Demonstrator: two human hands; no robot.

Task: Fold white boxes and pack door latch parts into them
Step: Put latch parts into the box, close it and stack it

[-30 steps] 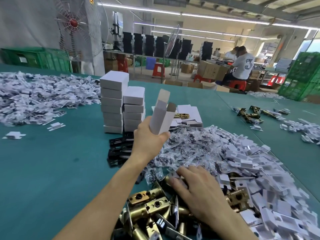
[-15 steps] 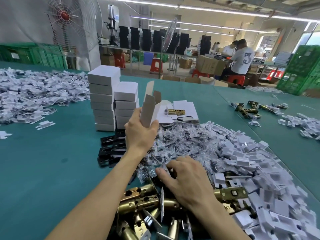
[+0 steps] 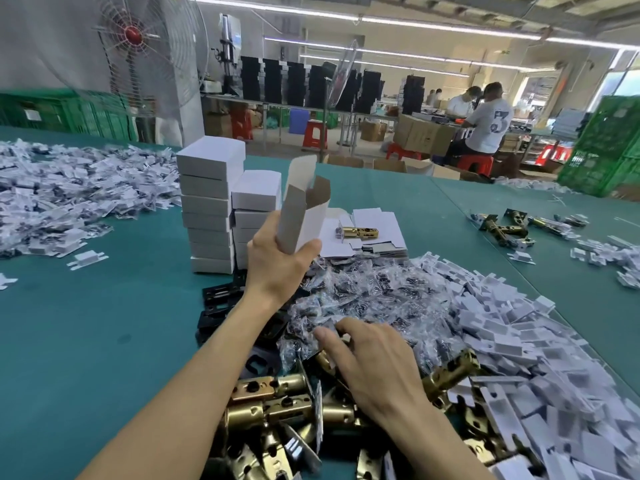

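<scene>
Grips the white box (image 3: pixel 302 216) upright, top flaps open, in the left hand (image 3: pixel 277 265) above the small clear bags (image 3: pixel 367 292), near the stacked boxes (image 3: pixel 207 202), and rests the right hand (image 3: pixel 377 362) palm-down on the brass latches (image 3: pixel 277 403), fingers bent, grasp impossible to tell.

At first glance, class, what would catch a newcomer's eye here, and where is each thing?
The left hand holds an open white box upright at centre, in front of two stacks of closed white boxes. Below it, the right hand rests on a heap of brass latches, with small white pieces piled to the right.
</scene>
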